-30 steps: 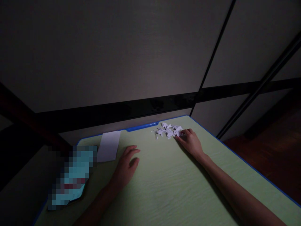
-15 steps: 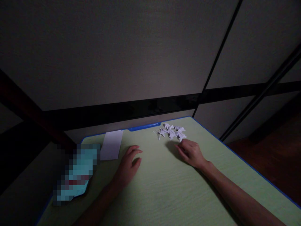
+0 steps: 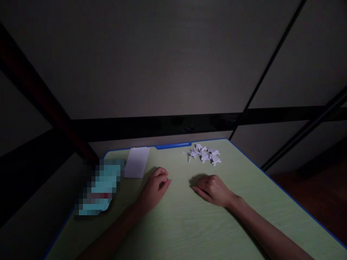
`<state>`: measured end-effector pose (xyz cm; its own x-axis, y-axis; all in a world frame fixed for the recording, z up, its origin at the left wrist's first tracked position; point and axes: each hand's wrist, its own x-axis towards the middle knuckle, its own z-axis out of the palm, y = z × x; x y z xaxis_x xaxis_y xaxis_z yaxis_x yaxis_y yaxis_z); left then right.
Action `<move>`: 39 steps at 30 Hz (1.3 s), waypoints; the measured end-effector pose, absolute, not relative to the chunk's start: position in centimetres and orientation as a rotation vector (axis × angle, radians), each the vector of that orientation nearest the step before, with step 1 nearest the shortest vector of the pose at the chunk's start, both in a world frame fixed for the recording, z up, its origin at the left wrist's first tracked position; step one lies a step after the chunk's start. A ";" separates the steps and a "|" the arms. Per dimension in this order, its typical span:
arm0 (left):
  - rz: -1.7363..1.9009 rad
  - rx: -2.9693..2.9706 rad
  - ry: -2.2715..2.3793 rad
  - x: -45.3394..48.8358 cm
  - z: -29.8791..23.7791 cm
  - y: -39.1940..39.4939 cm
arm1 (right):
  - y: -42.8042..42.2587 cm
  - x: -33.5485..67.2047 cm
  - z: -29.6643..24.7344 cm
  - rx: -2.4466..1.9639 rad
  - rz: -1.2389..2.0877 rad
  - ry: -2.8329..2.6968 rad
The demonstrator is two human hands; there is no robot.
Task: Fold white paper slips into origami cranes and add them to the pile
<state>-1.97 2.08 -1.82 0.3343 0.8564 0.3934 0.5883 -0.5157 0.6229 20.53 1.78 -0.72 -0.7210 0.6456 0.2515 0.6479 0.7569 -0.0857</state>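
Observation:
My left hand rests over the table with its fingers loosely curled in toward the thumb. Nothing shows in it. To its upper left lies a white sheet of paper, apart from the fingers. My right hand is curled closed on the tabletop, knuckles up; its palm side is hidden, and no object sticks out. Beyond it, several small folded white paper pieces, pointed like little origami figures, lie in a cluster. Thin curled paper strips lie at the cluster's left side. Neither hand touches the paper.
The light green table has a blue edge and a blue raised handle strip at the back. A pixelated, blurred teal object sits at the left edge. A grey panelled wall or cabinet stands right behind the table.
My right hand has drawn back toward me, away from the folded paper pieces. The fingers of my left hand have curled in closer to the thumb. The camera view has shifted a little.

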 end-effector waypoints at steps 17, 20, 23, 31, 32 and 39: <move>0.428 2.562 2.031 -4.2 -0.4 2.2 | 2.0 20.6 -1.5 -0.950 -0.141 -2.622; 0.230 2.410 2.119 -5.9 0.0 2.9 | 2.0 20.6 -1.5 -0.944 -0.163 -2.637; 0.127 2.378 1.994 -7.7 0.4 3.4 | 2.0 20.6 -1.4 -0.955 -0.149 -2.641; 0.098 2.429 1.838 -10.0 0.1 4.5 | 2.0 20.5 -1.6 -1.011 -0.037 -2.643; 0.100 2.433 1.836 -10.1 0.0 4.6 | 2.1 20.5 -1.6 -1.016 -0.031 -2.644; 0.015 2.452 1.735 -11.3 -0.2 5.0 | 2.1 20.6 -1.8 -1.007 0.005 -2.638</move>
